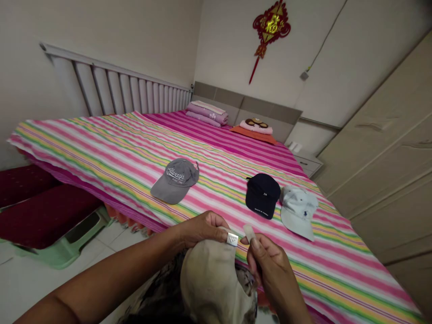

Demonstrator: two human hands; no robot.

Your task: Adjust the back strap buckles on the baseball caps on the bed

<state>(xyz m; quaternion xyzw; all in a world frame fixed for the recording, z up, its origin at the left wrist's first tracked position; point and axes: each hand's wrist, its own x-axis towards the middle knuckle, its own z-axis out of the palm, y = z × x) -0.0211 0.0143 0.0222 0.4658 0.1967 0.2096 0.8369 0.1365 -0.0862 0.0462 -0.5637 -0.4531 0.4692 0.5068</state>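
A beige baseball cap (209, 274) is held low in front of me, its back opening facing right. My left hand (204, 229) pinches the cap's strap beside a small silver buckle (232, 239) with a stripe logo. Between the thumb and fingers of my right hand (270, 261) is the other strap end (249, 232), pale and sticking up. The two strap ends are apart. On the bed beyond lie a grey cap (178, 177) with white lettering, a dark navy cap (263, 193) and a pale mint cap (299, 209); the last two sit close together.
The bed carries a striped sheet (111, 148). Folded purple bedding (207, 113) and a pink and orange stack (254, 129) lie near the headboard (232, 101). Red-topped green stools (50, 220) stand at left, a wardrobe (381, 148) at right, a white nightstand (307, 163) behind.
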